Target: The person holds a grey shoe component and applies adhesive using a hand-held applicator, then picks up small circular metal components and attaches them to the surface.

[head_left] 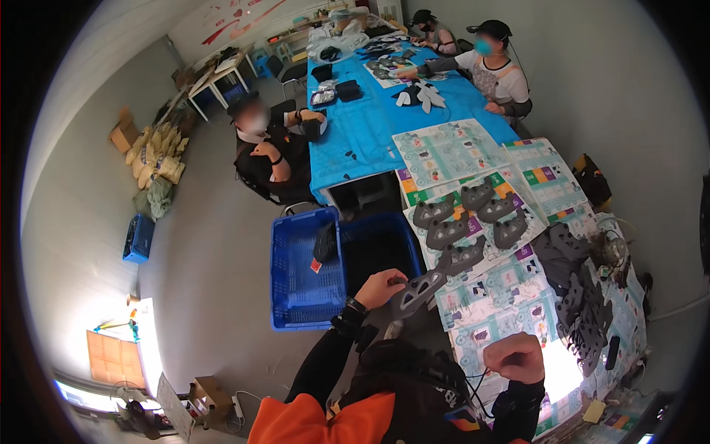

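Note:
My left hand [379, 288] is closed at the fingertips on the edge of a dark grey cut-out piece [416, 294], which has openings in it and juts past the table's left edge. Another such grey piece [464, 256] lies against its far end. Several more grey pieces [447, 234] are spread on a printed sheet farther up. Over the near part of the table, my right hand [515, 357] is curled with its fingers together. What it pinches, if anything, is too small to make out. A thin black cord [479, 385] hangs beside it.
Two blue crates [305, 321] stand left of the table. A heap of grey pieces [580, 311] lies at the right. Beyond is a blue-covered table [377, 144] with white-and-black gloves [420, 96]. A seated person [270, 152] is on its left side; two people sit at its right.

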### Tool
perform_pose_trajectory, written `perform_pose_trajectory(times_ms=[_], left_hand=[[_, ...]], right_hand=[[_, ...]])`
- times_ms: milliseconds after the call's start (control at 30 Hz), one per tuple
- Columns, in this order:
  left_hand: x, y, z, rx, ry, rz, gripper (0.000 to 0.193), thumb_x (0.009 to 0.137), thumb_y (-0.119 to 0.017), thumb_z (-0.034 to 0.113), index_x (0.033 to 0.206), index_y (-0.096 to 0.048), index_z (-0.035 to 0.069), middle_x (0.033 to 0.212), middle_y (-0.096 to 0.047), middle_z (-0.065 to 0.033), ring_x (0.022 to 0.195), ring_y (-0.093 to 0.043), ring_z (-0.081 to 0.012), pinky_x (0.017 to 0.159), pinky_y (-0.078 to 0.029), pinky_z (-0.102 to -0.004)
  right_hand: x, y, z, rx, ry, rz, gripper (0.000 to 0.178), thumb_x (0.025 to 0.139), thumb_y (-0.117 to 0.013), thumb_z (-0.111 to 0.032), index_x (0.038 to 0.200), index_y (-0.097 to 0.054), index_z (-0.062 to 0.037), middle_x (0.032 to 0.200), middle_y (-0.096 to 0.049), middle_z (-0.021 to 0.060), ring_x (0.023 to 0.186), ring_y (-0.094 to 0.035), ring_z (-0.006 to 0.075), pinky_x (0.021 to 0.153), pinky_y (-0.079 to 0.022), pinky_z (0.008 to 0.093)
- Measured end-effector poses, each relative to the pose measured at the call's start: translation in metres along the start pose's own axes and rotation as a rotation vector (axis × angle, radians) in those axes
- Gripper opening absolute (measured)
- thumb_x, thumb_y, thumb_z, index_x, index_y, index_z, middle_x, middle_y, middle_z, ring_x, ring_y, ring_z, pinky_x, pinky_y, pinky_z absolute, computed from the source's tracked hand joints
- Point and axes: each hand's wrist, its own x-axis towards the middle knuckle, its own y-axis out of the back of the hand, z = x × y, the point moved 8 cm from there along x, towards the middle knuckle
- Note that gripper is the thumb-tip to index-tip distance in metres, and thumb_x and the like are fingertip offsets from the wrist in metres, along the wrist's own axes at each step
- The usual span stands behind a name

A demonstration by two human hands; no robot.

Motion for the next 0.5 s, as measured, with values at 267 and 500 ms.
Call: perform_pose_trajectory(times_ms=[267,500], left_hand=[[-0.004,0.009,-0.055,0.035,0.046,0.127,0.024,0.092,-0.075,0.018,0.113,-0.072,0.004,0.091,-0.073,-0.0057,0.080,-0.067,-0.0148,0.076,-0.054,-0.0306],[0.029,0.036,-0.066,-0.079,0.039,0.351,0.026,0.090,-0.079,0.020,0.106,-0.073,0.001,0.091,-0.074,-0.0054,0.083,-0.069,-0.0130,0.075,-0.055,-0.0304]], right_hand=[[-0.051,0.039,0.030,-0.088,-0.236,0.302,0.025,0.087,-0.069,0.002,0.111,-0.073,0.0036,0.086,-0.067,0.0046,0.074,-0.059,0.0088,0.069,-0.046,0.0234],[-0.061,0.048,0.003,-0.451,-0.182,0.511,0.053,0.091,-0.071,-0.007,0.143,-0.059,-0.0023,0.090,-0.062,0.0024,0.075,-0.058,0.0108,0.071,-0.048,0.0270]])
